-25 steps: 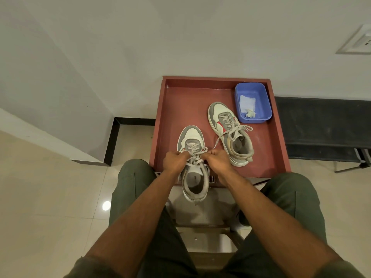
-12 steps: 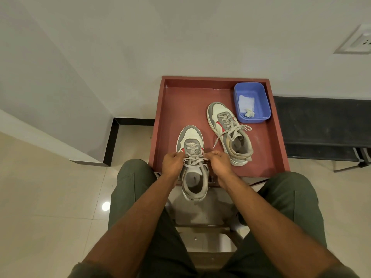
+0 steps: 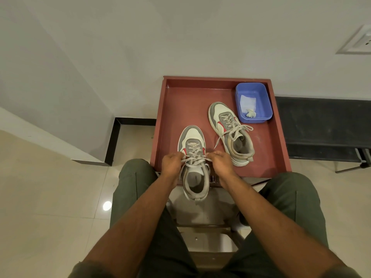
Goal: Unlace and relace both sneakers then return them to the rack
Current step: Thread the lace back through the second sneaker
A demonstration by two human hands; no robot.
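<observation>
Two grey-and-white sneakers with red side marks lie on a red-brown tray table (image 3: 174,109). The near sneaker (image 3: 193,165) points away from me, its heel hanging over the tray's front edge. My left hand (image 3: 172,164) pinches the lace (image 3: 195,157) on the shoe's left side. On the shoe's right side my right hand (image 3: 220,163) pinches the other lace end. The lace is stretched across the top eyelets between both hands. The far sneaker (image 3: 230,133) lies to the right, angled, with its lace tied in a loose bow.
A blue plastic tub (image 3: 254,102) holding a white cloth sits at the tray's back right corner. A dark bench (image 3: 325,125) stands to the right against the white wall. My knees in green trousers flank the tray's front edge. Beige tiled floor lies to the left.
My two hands have drawn slightly apart, pulling the lace ends outward and taut across the near sneaker's top. The far sneaker has not moved.
</observation>
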